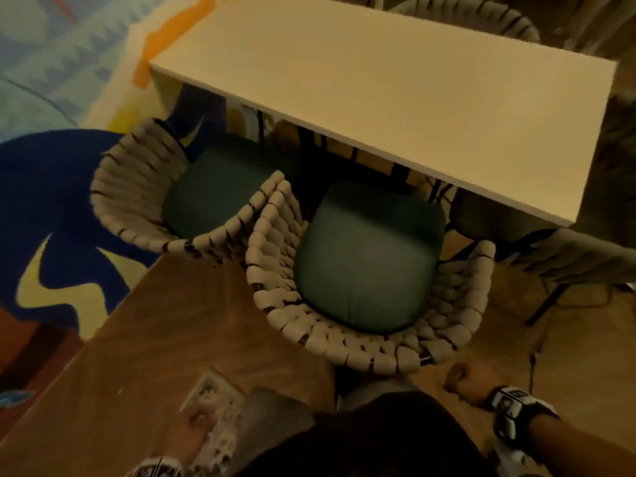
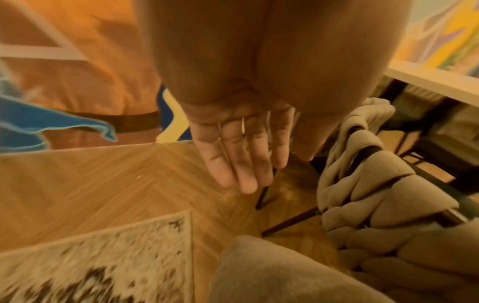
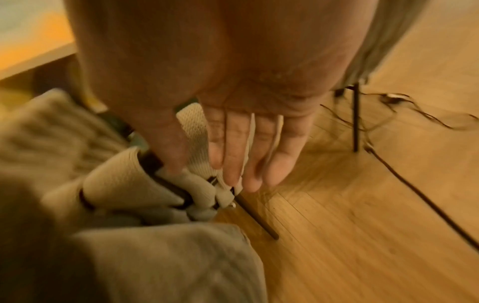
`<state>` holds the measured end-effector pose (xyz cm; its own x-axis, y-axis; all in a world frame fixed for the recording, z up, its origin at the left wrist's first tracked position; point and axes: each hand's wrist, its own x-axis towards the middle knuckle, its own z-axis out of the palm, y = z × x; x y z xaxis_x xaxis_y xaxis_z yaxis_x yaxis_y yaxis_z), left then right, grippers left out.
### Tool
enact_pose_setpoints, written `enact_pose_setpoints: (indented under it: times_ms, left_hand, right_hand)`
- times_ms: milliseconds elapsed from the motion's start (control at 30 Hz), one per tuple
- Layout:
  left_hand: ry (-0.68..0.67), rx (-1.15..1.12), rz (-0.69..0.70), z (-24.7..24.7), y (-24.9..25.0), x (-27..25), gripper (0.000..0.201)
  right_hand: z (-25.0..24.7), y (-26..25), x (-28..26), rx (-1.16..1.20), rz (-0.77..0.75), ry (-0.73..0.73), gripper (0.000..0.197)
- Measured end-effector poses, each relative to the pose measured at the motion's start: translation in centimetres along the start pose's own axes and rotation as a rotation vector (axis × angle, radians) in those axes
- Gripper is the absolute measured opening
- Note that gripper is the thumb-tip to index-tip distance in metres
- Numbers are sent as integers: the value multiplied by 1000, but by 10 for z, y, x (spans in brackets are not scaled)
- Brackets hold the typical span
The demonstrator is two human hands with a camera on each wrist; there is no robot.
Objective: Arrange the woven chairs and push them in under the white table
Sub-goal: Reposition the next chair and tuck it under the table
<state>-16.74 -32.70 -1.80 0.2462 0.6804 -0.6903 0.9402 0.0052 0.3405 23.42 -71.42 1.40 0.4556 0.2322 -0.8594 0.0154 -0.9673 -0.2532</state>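
Observation:
The white table (image 1: 378, 108) fills the upper middle of the head view. Two woven chairs with green cushions stand at its near edge. The left chair (image 1: 137, 201) is turned at an angle. The near chair (image 1: 361, 352) faces the table, its seat front just below the table edge. Their arms meet side by side. My right hand (image 1: 464, 376) hangs just behind the near chair's back, fingers straight (image 3: 241, 155), thumb close to the woven rim (image 3: 116, 184). Beside my leg my left hand (image 1: 196, 428) hangs over the floor, fingers straight (image 2: 243, 155), holding nothing, left of the woven chair back (image 2: 376, 184).
A grey chair (image 1: 568, 256) sits at the table's right end, and another woven chair (image 1: 481, 15) stands beyond the table. A colourful rug (image 1: 51, 166) covers the floor on the left. A speckled rug (image 1: 220, 418) lies by my left hand. A cable (image 3: 414, 194) runs across the wooden floor.

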Motion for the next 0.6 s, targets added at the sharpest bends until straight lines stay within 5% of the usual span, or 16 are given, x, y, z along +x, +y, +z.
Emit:
enact_pose_setpoints:
  times_ms: [167,400,600]
  left_hand:
    - [-146,27,4,-43,128,37,28]
    - [-225,46,96,-57,247,130,58]
    - [-211,-81,45,-42,285,153,57]
  right_hand:
    - [11,-17,3,746,301,68,27]
    - [40,-50,10,1012,446,299,62]
    - [62,-61,34,1295,483,417,52]
